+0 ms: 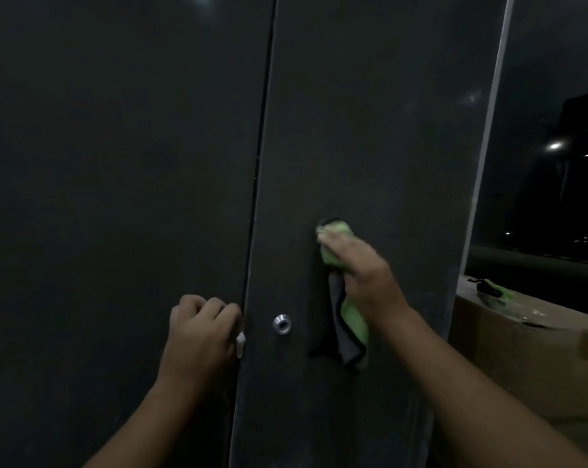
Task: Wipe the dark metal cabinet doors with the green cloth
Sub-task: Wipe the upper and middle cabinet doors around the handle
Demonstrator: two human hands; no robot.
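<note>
At the far left, the left cabinet door (117,197) is filling the view as a flat, dark, matte panel. Low against its right edge, the left hand (201,332) is resting with knuckles outward and fingers curled tightly toward the seam between the doors. The fingertips are hidden, so it cannot be told whether they are gripping anything. A small white piece (240,342) is showing just below that hand, at the seam.

Right of the seam, the right cabinet door (370,130) is standing slightly forward of the left one. A round silver lock (282,323) is sitting low on it, near the left hand but apart from it.

Further right, at mid-height on the same door, the right hand (356,265) is holding the green cloth (353,319) against the panel. Its fingers are lying close together over the bunched upper part, pressing it to the metal. The rest of the cloth, green with a grey side, is hanging below the palm. The hand is blurred.

Beyond the door, a pale metal strip (488,130) is running upward. A tan ledge (522,332) is carrying a green-and-black item (495,290), too dim to identify.
</note>
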